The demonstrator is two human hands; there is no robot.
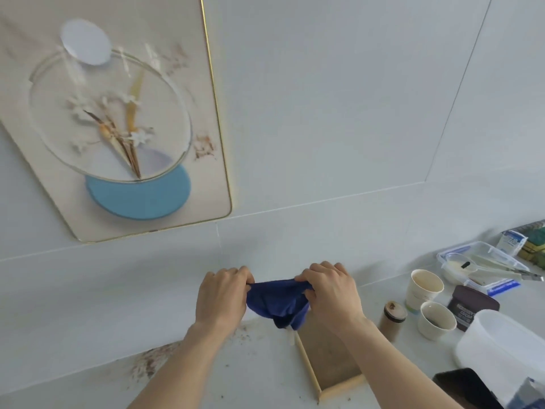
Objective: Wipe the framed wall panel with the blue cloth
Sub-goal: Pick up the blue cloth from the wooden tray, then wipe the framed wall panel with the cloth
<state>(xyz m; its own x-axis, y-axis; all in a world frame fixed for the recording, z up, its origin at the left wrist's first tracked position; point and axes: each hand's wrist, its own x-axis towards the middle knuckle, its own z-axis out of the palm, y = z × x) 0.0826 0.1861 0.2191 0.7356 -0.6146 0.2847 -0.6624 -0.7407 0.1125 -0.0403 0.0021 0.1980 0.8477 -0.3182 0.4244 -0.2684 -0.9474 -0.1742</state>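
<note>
You see a bright, evenly lit scene in soft, cool daylight tones, with no harsh shadows; only faint shade sits under your hands and the blue cloth (278, 302). The wide-angle lens bends straight lines, so the wall seams (324, 199) slant and the framed wall panel (124, 119) leans sharply at upper left. The panel's artwork looks smeared with motion blur, and its gold edge shows a thin glint. The white tub (501, 346) at lower right is soft and overexposed.
</note>
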